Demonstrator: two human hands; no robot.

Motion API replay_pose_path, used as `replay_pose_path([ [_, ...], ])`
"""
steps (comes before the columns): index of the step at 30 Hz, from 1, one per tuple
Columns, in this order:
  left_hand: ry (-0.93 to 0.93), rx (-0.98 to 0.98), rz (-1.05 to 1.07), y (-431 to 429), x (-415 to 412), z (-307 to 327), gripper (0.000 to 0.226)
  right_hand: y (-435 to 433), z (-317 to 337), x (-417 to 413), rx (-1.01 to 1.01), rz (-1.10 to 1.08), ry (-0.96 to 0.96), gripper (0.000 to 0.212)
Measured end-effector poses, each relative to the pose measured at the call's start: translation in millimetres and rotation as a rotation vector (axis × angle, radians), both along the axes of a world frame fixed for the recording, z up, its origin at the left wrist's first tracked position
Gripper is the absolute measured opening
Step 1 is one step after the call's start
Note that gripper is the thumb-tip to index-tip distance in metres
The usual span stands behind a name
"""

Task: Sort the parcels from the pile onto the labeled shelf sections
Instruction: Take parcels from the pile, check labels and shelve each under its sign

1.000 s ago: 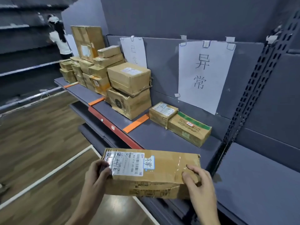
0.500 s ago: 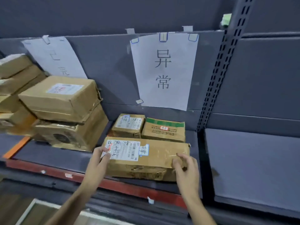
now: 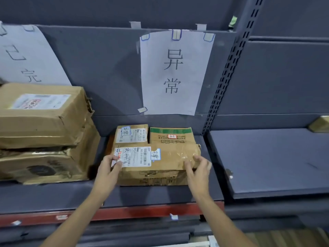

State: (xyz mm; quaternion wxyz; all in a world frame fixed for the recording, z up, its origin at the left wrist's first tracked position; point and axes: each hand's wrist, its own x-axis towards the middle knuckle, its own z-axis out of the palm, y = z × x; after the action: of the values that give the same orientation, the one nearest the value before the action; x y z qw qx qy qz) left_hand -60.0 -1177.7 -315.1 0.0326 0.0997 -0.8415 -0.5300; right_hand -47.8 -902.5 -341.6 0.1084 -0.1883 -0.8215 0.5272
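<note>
A long brown cardboard parcel (image 3: 169,157) with a white shipping label lies on the grey shelf (image 3: 160,193), under a paper sign (image 3: 175,72) with two handwritten characters. My left hand (image 3: 108,168) grips the parcel's left end, thumb on the label. At its right front corner, my right hand (image 3: 197,170) holds on loosely with its fingers spread. Just behind the parcel sit a small labelled parcel (image 3: 131,134) and a green-edged parcel (image 3: 170,136), both against the back wall.
Two large dented boxes, the upper box (image 3: 42,113) on the lower box (image 3: 44,168), stand to the left under a second paper sign (image 3: 26,56). A perforated upright (image 3: 229,72) separates the neighbouring shelf (image 3: 276,161). The shelf has a red front edge (image 3: 124,213).
The long parcel went from being held in the air in front of the shelf to lying on it in front of the two small parcels. My view has closed in on the sign.
</note>
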Motion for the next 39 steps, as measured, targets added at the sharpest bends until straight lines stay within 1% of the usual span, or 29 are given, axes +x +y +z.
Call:
replay_pose_path([
  [2,-0.035,-0.102,-0.018,-4.9,-0.4,-0.6,0.011,3.2,2.8,0.9,0.066,0.009,-0.031,0.030],
  [4,-0.057,-0.304,-0.013,-8.8,0.3,3.5,0.015,8.1,8.2,6.2,0.097,0.024,-0.034,0.027],
  [6,0.028,-0.486,-0.056,-9.3,1.3,11.7,0.023,15.5,17.8,15.5,0.152,0.020,-0.023,0.028],
  [8,0.175,-0.585,-0.181,-0.2,0.5,21.6,0.036,28.6,29.2,26.0,0.269,-0.027,-0.029,0.035],
  [11,0.300,-0.630,-0.468,40.6,-7.1,28.5,0.057,60.8,46.9,45.6,0.484,-0.058,-0.122,0.049],
  [14,0.380,-0.670,-0.757,110.1,-13.4,31.3,0.088,104.0,62.0,70.6,0.633,-0.073,-0.295,0.060],
  [17,0.324,-0.702,-0.946,187.3,-4.2,39.2,0.107,151.0,79.8,103.0,0.642,-0.106,-0.400,0.066],
  [19,0.315,-0.740,-1.057,237.5,7.7,48.8,0.124,183.2,90.5,127.4,0.625,-0.142,-0.443,0.067],
  [22,0.314,-0.780,-1.172,312.5,31.6,63.8,0.135,235.9,97.3,168.3,0.597,-0.211,-0.460,0.070],
  [23,0.308,-0.773,-1.192,338.4,41.5,69.4,0.131,254.7,98.1,182.6,0.590,-0.233,-0.462,0.071],
  [24,0.299,-0.766,-1.206,364.7,51.2,72.3,0.119,273.7,99.3,197.8,0.581,-0.249,-0.474,0.072],
  [26,0.291,-0.765,-1.218,417.2,68.0,74.8,0.087,311.9,102.1,227.2,0.546,-0.281,-0.482,0.073],
  [27,0.286,-0.764,-1.231,441.7,75.7,75.0,0.075,330.1,102.7,241.0,0.531,-0.298,-0.470,0.073],
  [28,0.283,-0.752,-1.243,465.1,83.8,75.4,0.069,347.5,103.4,254.5,0.528,-0.317,-0.454,0.073],
  [30,0.275,-0.728,-1.255,504.6,99.2,77.0,0.065,378.4,103.2,277.0,0.526,-0.346,-0.428,0.073],
  [34,0.276,-0.690,-1.303,568.9,126.8,77.1,0.065,426.9,97.4,311.0,0.460,-0.393,-0.428,0.072],
  [39,0.272,-0.699,-1.382,634.9,145.2,70.2,0.065,480.9,83.8,327.1,0.379,-0.437,-0.416,0.073],
])
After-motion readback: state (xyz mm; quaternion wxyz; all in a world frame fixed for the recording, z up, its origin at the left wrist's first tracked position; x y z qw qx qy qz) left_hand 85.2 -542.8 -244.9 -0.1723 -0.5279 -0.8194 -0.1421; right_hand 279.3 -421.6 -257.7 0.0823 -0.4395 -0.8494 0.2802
